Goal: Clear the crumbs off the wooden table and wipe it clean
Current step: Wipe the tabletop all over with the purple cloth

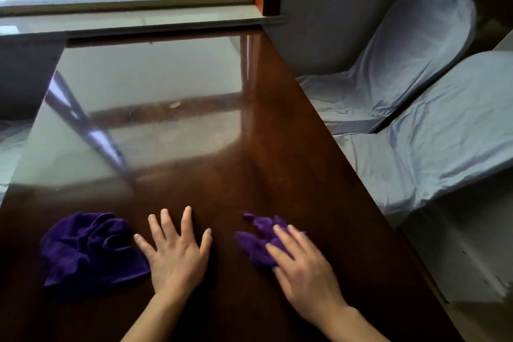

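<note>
On the dark glossy surface (222, 175), the left hand (177, 255) lies flat with fingers spread, just beside a crumpled purple cloth (88, 247). The right hand (302, 266) presses on a smaller purple cloth (261, 241). Two covered chairs (416, 91) stand along the surface's right edge.

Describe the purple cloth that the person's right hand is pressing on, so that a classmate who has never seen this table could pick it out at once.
Start at the dark, glossy wooden table below the window. Near its front edge lie two purple cloths. The one meant is the smaller one on the right, towards the covered chairs, with the right hand resting on it; the larger cloth lies uncovered beside the flat left hand.
</note>
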